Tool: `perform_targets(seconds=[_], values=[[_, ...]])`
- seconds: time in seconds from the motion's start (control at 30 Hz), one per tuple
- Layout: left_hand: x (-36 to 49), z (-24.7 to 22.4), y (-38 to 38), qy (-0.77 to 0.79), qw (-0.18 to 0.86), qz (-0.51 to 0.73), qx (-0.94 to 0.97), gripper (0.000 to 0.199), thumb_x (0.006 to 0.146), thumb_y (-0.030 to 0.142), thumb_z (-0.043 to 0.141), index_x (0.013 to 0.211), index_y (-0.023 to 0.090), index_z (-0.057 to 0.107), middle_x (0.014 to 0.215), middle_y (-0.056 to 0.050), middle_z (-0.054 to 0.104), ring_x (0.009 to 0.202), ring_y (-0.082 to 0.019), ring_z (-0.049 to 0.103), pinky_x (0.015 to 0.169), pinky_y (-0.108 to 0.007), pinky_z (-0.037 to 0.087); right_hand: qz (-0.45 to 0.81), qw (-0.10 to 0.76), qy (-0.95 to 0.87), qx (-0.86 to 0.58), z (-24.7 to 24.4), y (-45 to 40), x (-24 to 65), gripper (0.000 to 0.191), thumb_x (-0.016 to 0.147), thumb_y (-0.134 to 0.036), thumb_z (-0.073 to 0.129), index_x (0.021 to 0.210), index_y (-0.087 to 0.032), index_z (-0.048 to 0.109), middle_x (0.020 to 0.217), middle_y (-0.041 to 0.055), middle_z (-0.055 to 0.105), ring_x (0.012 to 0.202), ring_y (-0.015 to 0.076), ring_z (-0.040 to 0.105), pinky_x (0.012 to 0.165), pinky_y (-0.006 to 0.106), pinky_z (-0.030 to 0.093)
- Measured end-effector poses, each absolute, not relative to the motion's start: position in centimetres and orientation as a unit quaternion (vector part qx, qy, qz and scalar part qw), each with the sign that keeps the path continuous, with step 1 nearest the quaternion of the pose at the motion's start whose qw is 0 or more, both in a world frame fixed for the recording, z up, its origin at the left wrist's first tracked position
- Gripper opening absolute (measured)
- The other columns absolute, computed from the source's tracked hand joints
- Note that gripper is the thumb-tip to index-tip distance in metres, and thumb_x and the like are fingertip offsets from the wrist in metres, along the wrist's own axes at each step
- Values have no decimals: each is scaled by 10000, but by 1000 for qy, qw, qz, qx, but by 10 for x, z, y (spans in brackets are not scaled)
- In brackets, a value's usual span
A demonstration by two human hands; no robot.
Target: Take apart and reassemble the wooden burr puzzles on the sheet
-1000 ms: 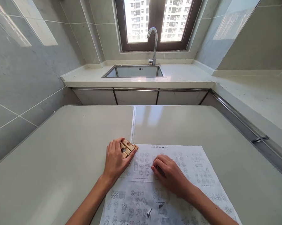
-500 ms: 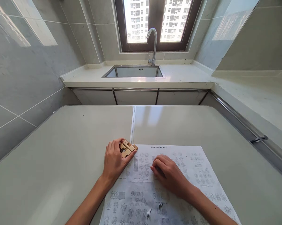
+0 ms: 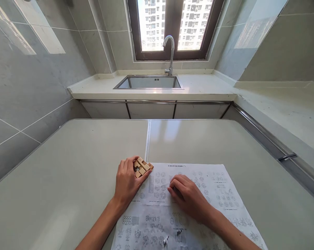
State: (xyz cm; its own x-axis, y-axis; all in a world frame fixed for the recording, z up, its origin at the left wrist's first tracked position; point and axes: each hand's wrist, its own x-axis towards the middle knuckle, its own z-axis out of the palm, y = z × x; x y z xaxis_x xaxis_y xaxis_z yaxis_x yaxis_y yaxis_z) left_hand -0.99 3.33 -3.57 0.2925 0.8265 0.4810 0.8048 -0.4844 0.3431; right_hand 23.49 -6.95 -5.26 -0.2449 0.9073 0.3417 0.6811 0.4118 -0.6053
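Observation:
My left hand point(image 3: 127, 178) is wrapped round a wooden burr puzzle point(image 3: 142, 168) made of interlocking light-brown blocks. Thumb and fingers press on its sides, at the top left corner of a printed sheet point(image 3: 157, 210). Small line drawings of puzzle shapes cover the paper, which is creased and has two small torn spots near the bottom. Over the middle of the sheet rests my right hand point(image 3: 186, 194), fingers curled in and pressed together. Whether anything sits inside those fingers is hidden.
A pale table point(image 3: 68, 166) with a centre seam lies under the paper. Beyond it are a white counter point(image 3: 206, 83), a steel sink point(image 3: 149, 82) and a curved tap point(image 3: 171, 52) below a window. Grey tiled walls stand on both sides.
The whole view has shifted slightly, so everything appears a little lower. Both hands keep their places, the left still on the wooden puzzle.

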Motion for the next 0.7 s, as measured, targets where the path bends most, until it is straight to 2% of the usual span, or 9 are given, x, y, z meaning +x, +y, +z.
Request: perform_targets(seconds=[0.4,0.53,0.7], values=[[-8,-29,29,481,25,334,810,536,906,544,769,1276,216,561,1118,-86,698,995,-303,656,859,-437,570,191,331,-767,-515,-54,-70,234,194,1061,-161,494,882,-237,490,899,47,633,806,224,571,720,364,503],[-4,-27,23,430,77,337,834,594,869,484,833,1314,235,529,1169,-87,682,1009,-285,656,857,-418,578,205,348,-751,-522,-53,-70,235,189,1074,-198,483,891,-233,516,914,48,642,805,215,578,725,345,491],[9,-27,5,330,154,314,877,707,781,379,925,1335,252,504,1190,-88,699,1082,-295,664,907,-422,580,241,407,-670,-572,-49,-69,237,244,1096,-287,475,863,-236,530,807,11,592,685,179,539,628,296,435]])
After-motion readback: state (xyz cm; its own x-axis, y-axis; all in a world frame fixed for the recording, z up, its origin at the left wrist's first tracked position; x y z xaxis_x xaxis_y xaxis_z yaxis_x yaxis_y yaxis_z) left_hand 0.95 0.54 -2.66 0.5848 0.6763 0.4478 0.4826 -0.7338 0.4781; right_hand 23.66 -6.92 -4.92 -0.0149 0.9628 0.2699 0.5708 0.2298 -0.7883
